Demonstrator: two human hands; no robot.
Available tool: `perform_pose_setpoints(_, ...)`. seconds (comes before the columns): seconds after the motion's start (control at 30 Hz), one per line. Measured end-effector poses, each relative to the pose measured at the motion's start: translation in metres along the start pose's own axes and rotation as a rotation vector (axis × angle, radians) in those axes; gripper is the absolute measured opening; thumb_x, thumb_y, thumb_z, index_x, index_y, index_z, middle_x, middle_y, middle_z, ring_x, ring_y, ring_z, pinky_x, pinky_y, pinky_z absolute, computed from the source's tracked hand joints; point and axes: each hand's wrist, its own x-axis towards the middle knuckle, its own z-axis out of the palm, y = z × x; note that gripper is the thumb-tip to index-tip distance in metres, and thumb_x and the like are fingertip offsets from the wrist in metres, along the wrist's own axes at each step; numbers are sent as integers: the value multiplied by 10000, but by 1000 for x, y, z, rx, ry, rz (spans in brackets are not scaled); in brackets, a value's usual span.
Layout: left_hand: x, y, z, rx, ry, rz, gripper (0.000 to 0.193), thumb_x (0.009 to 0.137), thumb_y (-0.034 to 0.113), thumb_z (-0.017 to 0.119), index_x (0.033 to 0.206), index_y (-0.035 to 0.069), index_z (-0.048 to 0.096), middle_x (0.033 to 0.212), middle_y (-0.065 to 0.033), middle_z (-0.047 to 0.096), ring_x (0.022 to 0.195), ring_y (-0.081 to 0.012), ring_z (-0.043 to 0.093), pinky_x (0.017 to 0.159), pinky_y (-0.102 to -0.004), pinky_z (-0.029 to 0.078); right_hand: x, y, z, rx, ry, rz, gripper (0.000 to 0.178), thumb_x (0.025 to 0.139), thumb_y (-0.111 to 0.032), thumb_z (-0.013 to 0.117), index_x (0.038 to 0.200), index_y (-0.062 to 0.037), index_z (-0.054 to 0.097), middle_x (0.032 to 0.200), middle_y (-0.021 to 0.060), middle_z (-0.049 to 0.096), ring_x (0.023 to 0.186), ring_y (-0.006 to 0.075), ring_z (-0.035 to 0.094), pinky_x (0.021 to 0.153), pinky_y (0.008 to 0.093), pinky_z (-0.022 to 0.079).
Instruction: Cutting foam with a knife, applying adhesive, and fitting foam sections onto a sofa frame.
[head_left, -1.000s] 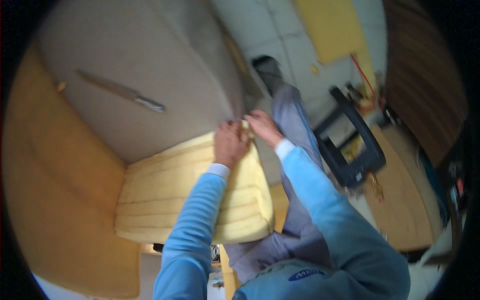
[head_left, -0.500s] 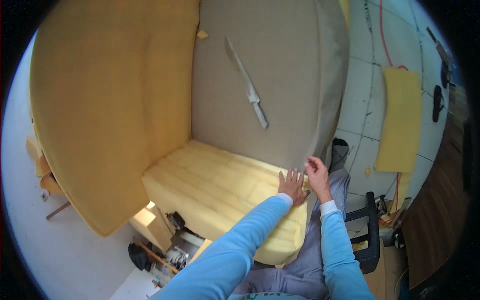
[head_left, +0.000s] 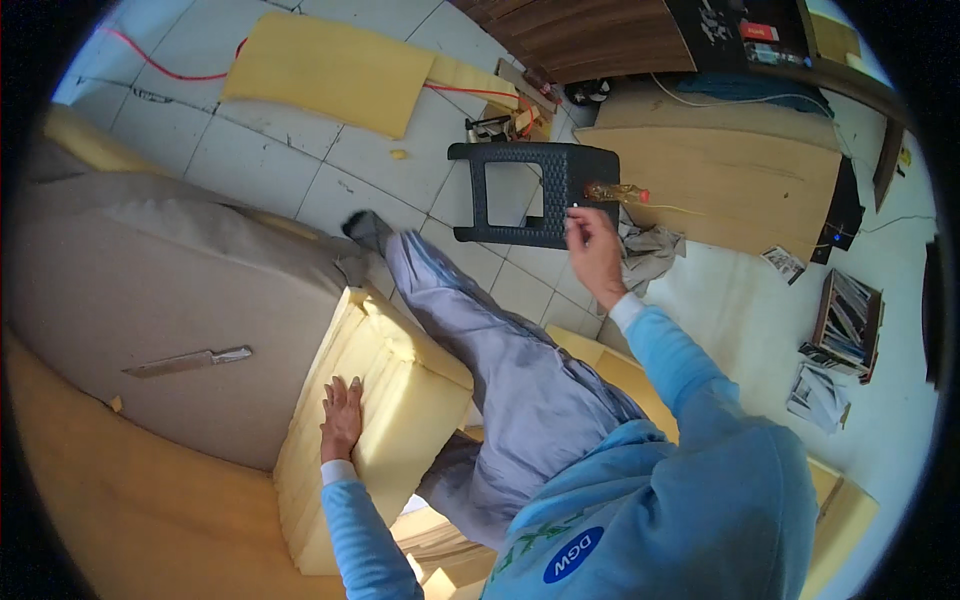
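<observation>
My left hand point(head_left: 342, 418) lies flat, fingers spread, on the yellow foam armrest point(head_left: 405, 400) of a sofa. Out to the right, my right hand point(head_left: 594, 255) is raised in front of a black plastic stool point(head_left: 590, 165). Its fingers are pinched together, with a tiny pale spot at the tips that is too small to name. Just beyond that hand, a clear bottle point(head_left: 612, 192) with a red cap appears against the stool. On the sofa's grey fabric seat point(head_left: 220, 260) rests a long knife point(head_left: 185, 362), well away from both hands.
A yellow foam sheet point(head_left: 325, 70) and a red hose point(head_left: 165, 68) lie on the tiled floor. Past the stool are a crumpled grey cloth point(head_left: 645, 250) and a cardboard sheet point(head_left: 740, 165). A box of papers point(head_left: 845, 318) stands at the right. My leg stretches beside the armrest.
My view has swung round to the right, bringing the stool and bottle into plain sight. My right hand has left the armrest's edge and reached toward the stool. The left stays on the foam.
</observation>
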Motion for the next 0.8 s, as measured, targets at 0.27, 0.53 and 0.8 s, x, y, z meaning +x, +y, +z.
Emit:
perform_pose_setpoints(0.27, 6, -19, 20, -131, 41, -158, 901, 931, 729, 310, 1606, 156, 146, 1674, -119, 93, 1539, -338, 88, 1196, -623, 120, -13, 121, -44, -779, 233, 14, 542, 787, -148, 698, 1292, -64, 521, 1352, 177, 506, 1277, 367, 454, 1073, 491, 341)
perform_pose_setpoints(0.53, 52, -40, 9, -333, 182, -206, 826, 954, 673, 396, 1574, 140, 279, 1608, -196, 281, 1469, -381, 302, 1192, -521, 248, 77, 116, -54, -1625, -257, -472, 401, 918, -138, 564, 1319, -147, 558, 1366, 138, 546, 1260, 325, 519, 1066, 502, 364)
perform_pose_setpoints(0.8, 176, 29, -35, -97, 517, 140, 462, 870, 317, 710, 1272, 99, 647, 1244, -218, 638, 1113, -411, 620, 976, -441, 496, 81, 124, -96, -1173, -140, 100, 250, 891, -164, 664, 1127, -83, 652, 1071, 87, 707, 883, 236, 679, 798, 367, 523)
